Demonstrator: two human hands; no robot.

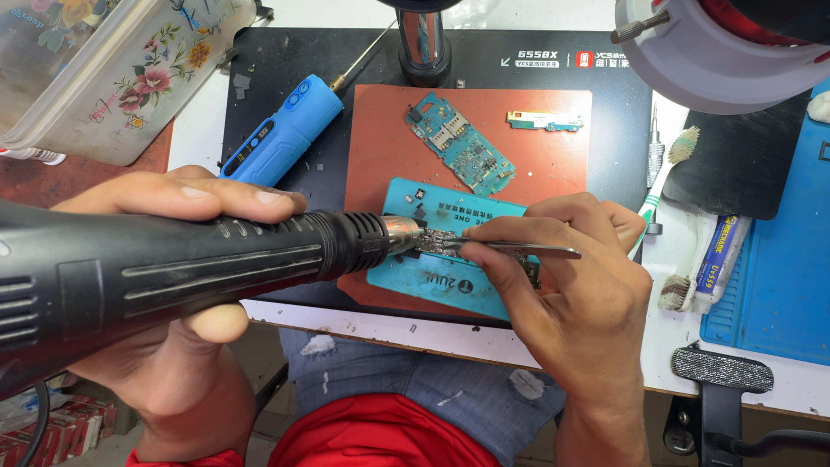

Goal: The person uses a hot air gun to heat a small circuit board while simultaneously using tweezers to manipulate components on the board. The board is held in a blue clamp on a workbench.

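We grip the hot-air gun [173, 268] in our left hand [164, 251]; right hand [562, 268] pinches tweezers [519, 249]; keep nozzle steady above the circuit board [437, 246].

- A blue electric screwdriver [281, 137] lies on the black mat [605, 138], just beyond the left hand's fingers.
- A bare green circuit board [460, 143] and a smaller strip board [545, 120] rest on the red-brown pad [380, 138], above the right hand.
- A worn toothbrush [666, 173] and a tube [716, 259] lie right of that hand.
- A floral plastic container [112, 78] stands far left.
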